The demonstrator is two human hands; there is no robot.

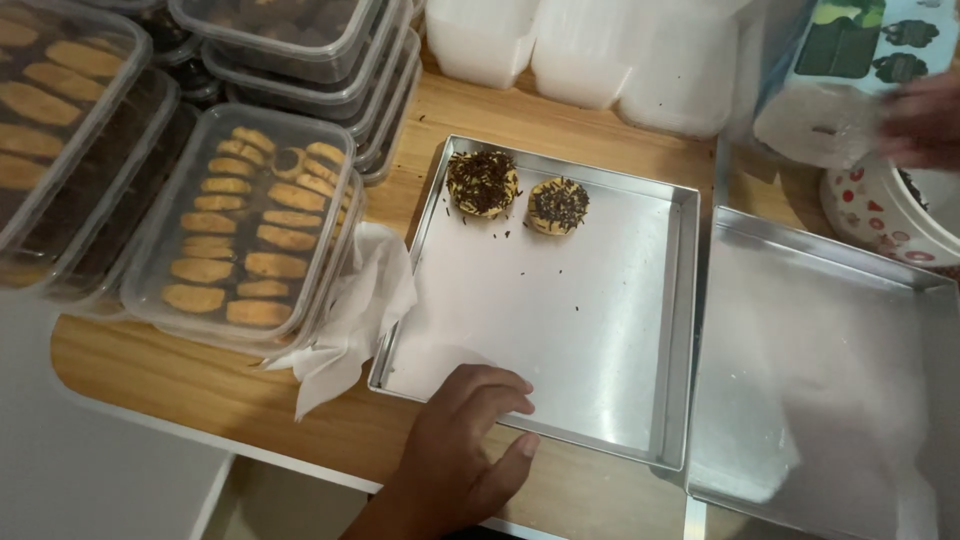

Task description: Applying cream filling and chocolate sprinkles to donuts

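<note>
Square metal tray (600,330) on worktop (200,385): two sprinkle-topped cookies (483,182) at its 11 o'clock corner, remainder unfilled. Left hand (465,440), grip loose, fingers resting on near rim, holding nothing. Right hand (925,120) blurred at 2 o'clock; grip cannot be told.

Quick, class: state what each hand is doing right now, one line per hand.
Left hand: open, fingers resting on the near rim of the metal tray, holding nothing.
Right hand: blurred at the frame edge; grip cannot be told.

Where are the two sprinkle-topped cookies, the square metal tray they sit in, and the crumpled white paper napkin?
Two sprinkle-topped cookies (483,182): head view, top of the left cookie.
Square metal tray (600,340): head view, bare floor.
Crumpled white paper napkin (360,310): head view, its middle fold.
</note>
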